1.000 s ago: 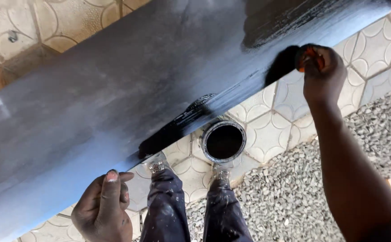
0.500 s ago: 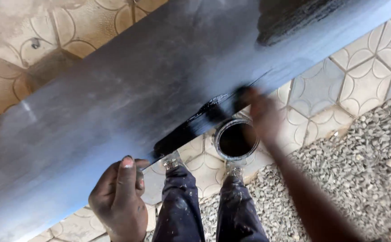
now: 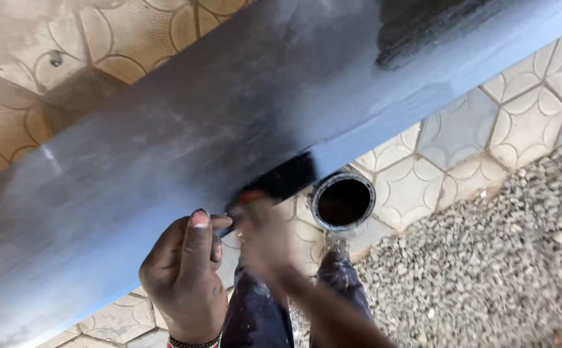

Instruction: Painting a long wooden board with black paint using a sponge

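Two hands at grey board (image 3: 184, 135), right hand (image 3: 261, 235) motion-blurred, brush indistinct

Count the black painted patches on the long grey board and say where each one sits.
2. One black patch lies at the board's upper right end; the other is on its lower edge, beside the blurred right hand and above the paint tin. More may lie out of frame.

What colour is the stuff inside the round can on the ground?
Black, as the head view shows: the can holds black paint, beside the patterned tiles.
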